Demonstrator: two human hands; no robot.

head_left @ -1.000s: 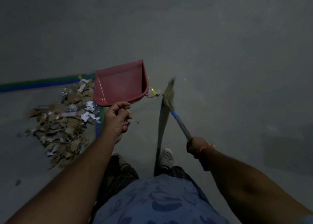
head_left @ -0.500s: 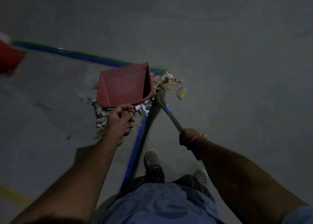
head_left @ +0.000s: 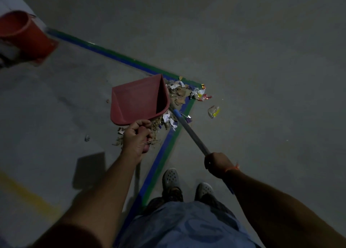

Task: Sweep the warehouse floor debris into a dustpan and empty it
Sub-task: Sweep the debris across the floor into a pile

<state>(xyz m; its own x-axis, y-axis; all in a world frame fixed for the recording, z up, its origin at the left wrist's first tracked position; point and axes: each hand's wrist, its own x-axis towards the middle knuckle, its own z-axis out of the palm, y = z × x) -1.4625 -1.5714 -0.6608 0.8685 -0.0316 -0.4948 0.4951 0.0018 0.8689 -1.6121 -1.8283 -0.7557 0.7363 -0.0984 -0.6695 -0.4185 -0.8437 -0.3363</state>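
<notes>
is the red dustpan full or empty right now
Empty: the dustpan, gripped by the left hand, shows only bare red inside, while the debris lies on the floor beside it.

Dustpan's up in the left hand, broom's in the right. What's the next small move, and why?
Probably lower the dustpan so that its front edge meets the floor beside the debris pile. The left hand holds it raised and it looks empty, while the right hand holds the broom with its head at the scraps, which have nowhere to go.
</notes>
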